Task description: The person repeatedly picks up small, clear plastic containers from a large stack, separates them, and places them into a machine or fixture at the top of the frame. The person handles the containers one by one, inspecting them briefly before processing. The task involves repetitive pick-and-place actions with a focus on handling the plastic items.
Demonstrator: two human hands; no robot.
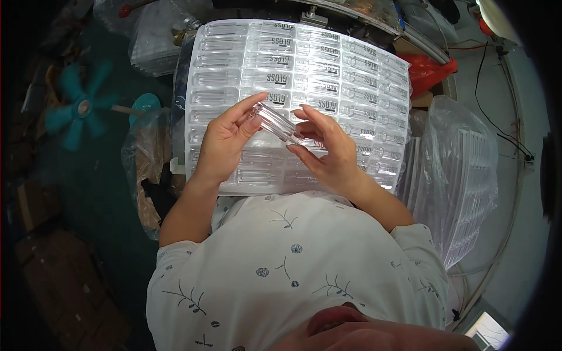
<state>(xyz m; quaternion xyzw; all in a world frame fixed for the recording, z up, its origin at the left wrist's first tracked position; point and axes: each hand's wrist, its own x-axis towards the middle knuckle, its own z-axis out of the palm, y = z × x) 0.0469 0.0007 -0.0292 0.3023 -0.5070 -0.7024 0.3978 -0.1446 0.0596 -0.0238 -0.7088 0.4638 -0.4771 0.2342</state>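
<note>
My left hand [225, 140] pinches the closed end of a clear plastic lip gloss tube [274, 121] between thumb and fingers. The tube slants down to the right, over a white tray [257, 186]. At its threaded neck is my right hand [331, 146], thumb below and fingers above, closed around that end. Rows of similar clear tubes [218, 76] lie in the tray's moulded slots, many with dark printing on their sides. Both hands hang above the nearer half of the tray and hide some slots.
Plastic-wrapped stacks of trays [462, 181] stand at the right. A red bag [430, 71] lies beyond the tray's right corner, near metal machine parts [316, 17]. To the left are a teal fan [84, 106] and a clear plastic bag [149, 158].
</note>
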